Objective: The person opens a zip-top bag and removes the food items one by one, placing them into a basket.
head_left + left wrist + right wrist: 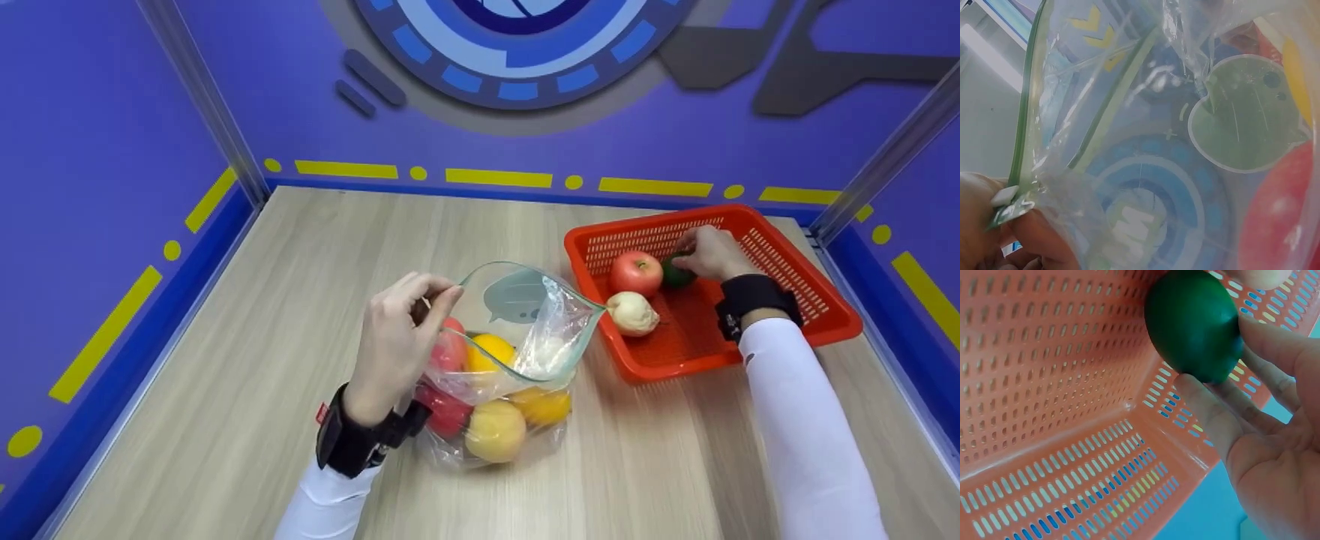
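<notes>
My left hand (394,345) pinches the green zip edge of a clear zip bag (547,337) between thumb and fingers. The bag's mouth gapes wide; through its film show a pale yellow round fruit (496,431), a dark red fruit (444,411), a lighter red one (448,349) and several yellow fruits. Inside the orange-red basket (686,341), my right hand (716,255) holds a dark green egg-shaped fruit (1193,326) with its thumb and fingertips. A red apple (636,274) lies beside that fruit, and a cream-coloured bulb (632,313) sits nearer the basket's left wall.
The basket stands at the back right of the wood-patterned table (255,360), close to the right wall. Its left rim is right next to the bag's zip corner. Blue-purple panels (450,142) enclose the table at the back and both sides.
</notes>
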The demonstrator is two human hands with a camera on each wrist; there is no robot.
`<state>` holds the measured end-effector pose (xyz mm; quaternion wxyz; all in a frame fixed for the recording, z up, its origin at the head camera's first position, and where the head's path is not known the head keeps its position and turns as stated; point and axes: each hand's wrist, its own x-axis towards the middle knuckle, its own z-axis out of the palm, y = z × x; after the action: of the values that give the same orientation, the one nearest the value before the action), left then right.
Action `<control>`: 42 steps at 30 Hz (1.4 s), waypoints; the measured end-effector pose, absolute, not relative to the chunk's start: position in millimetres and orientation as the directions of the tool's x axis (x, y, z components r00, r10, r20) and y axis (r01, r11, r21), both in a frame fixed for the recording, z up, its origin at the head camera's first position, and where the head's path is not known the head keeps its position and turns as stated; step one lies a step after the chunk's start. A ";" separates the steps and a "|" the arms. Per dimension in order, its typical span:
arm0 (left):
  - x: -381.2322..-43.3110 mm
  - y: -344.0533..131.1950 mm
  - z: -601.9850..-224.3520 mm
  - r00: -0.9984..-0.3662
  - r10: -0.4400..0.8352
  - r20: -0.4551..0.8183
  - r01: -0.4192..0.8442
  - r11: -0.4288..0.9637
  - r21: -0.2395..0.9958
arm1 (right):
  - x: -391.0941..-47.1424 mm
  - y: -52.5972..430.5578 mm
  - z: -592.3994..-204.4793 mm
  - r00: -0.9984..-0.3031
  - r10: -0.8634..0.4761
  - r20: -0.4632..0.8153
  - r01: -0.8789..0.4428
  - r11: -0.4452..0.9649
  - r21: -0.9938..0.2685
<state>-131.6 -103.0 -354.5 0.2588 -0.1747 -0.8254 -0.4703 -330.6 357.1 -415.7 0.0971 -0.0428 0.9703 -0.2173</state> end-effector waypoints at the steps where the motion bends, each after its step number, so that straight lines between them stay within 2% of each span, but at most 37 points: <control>1: -131.5 -103.1 -354.8 -0.806 0.044 0.590 0.530 0.496 0.688 | -330.4 357.8 -415.4 -0.978 -0.122 -0.167 -0.039 0.901 -0.432; 7: -131.7 -102.9 -355.5 -0.815 0.044 0.578 0.520 0.497 0.695 | -326.8 363.5 -410.4 -0.979 -0.103 -0.178 -0.012 0.891 -0.453; 11: -132.1 -102.3 -355.3 -0.818 0.045 0.574 0.518 0.493 0.699 | -320.6 358.2 -401.2 -0.985 -0.117 -0.127 -0.045 0.885 -0.463; 17: -131.8 -101.8 -354.9 -0.818 0.041 0.573 0.517 0.487 0.704 | -298.0 325.9 -371.7 -0.981 -0.194 0.031 -0.185 0.863 -0.470; 21: -130.9 -102.0 -354.3 -0.817 0.039 0.575 0.517 0.490 0.701 | -275.6 296.2 -349.2 -0.953 -0.249 0.171 -0.300 0.837 -0.458; 29: -130.9 -103.3 -355.6 -0.815 0.030 0.578 0.512 0.504 0.696 | -222.9 231.8 -320.6 -0.809 -0.396 0.435 -0.556 0.756 -0.345; 34: -129.4 -103.5 -353.2 -0.823 0.028 0.568 0.503 0.502 0.704 | -184.6 192.7 -311.4 -0.649 -0.505 0.569 -0.722 0.645 -0.249; 38: -128.4 -103.2 -351.9 -0.826 0.032 0.564 0.501 0.499 0.707 | -156.6 163.4 -309.5 -0.532 -0.633 0.562 -0.822 0.545 -0.165; 42: -128.8 -102.4 -352.4 -0.826 0.037 0.563 0.504 0.497 0.706 | -146.5 139.9 -314.7 -0.520 -0.705 0.482 -0.840 0.524 -0.139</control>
<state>-128.8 -102.4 -352.4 0.2463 -0.1628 -0.8294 -0.4742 -146.5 139.9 -314.7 -0.1866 -0.4531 0.8527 -0.1809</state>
